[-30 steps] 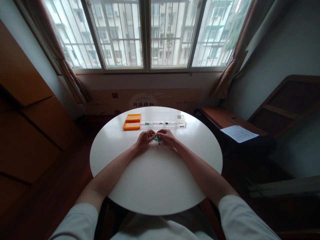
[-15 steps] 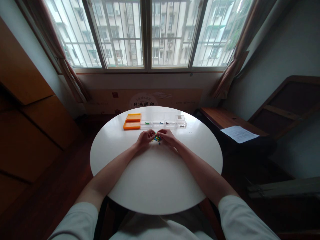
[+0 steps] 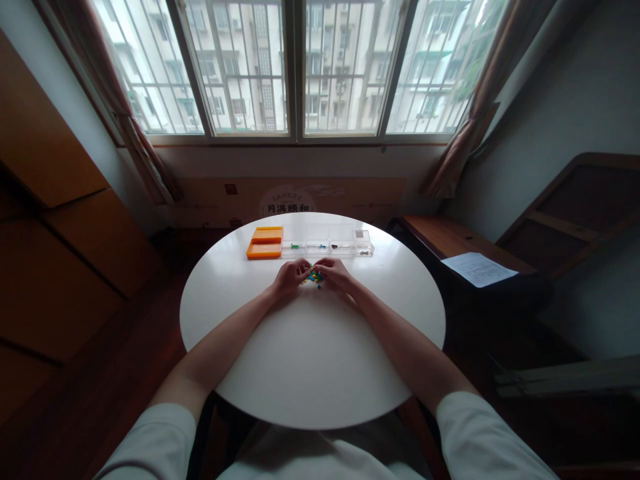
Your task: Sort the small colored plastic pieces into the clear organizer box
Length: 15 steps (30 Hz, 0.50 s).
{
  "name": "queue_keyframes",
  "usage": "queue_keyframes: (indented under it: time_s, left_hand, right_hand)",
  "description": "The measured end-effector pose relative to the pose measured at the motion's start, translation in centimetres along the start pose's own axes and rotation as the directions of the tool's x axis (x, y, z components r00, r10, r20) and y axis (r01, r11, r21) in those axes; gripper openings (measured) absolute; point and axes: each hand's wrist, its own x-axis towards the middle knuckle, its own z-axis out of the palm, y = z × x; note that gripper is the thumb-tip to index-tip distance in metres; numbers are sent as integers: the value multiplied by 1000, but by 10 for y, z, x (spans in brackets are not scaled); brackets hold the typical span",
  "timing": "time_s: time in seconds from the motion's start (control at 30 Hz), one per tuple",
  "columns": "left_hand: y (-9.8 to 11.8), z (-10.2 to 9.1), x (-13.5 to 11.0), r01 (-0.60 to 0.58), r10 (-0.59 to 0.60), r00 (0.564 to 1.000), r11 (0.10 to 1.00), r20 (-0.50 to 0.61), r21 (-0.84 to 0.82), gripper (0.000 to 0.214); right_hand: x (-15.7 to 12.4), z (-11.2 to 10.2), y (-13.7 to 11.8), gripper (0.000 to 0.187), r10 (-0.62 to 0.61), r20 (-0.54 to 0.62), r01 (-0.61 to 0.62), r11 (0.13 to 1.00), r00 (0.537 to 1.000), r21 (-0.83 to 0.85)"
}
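My left hand (image 3: 293,275) and my right hand (image 3: 334,271) meet over a small heap of green, blue and yellow pieces (image 3: 315,276) on the white round table (image 3: 310,360). The fingers of both hands are pinched close together at the top of the heap. Whatever lies between the fingertips is too small to name. One blue piece (image 3: 319,287) sits at the near edge of the heap. Beyond the hands stand clear plastic boxes (image 3: 307,253) with a few small parts inside, among them a green one (image 3: 295,247).
An orange box (image 3: 264,251) stands left of the clear boxes. Right of the table, a printed sheet (image 3: 479,269) lies on a wooden bench (image 3: 450,233). A barred window (image 3: 295,73) and a printed cardboard panel (image 3: 210,200) are behind the table.
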Motion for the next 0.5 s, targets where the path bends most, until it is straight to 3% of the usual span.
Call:
queue_keyframes:
  time_s: [0.5]
  left_hand:
    - [2,-1,0,7,-7,1000,1000,9,1,32]
  right_hand:
    - [3,-1,6,27,1,-5,-1,1000,1000,-1]
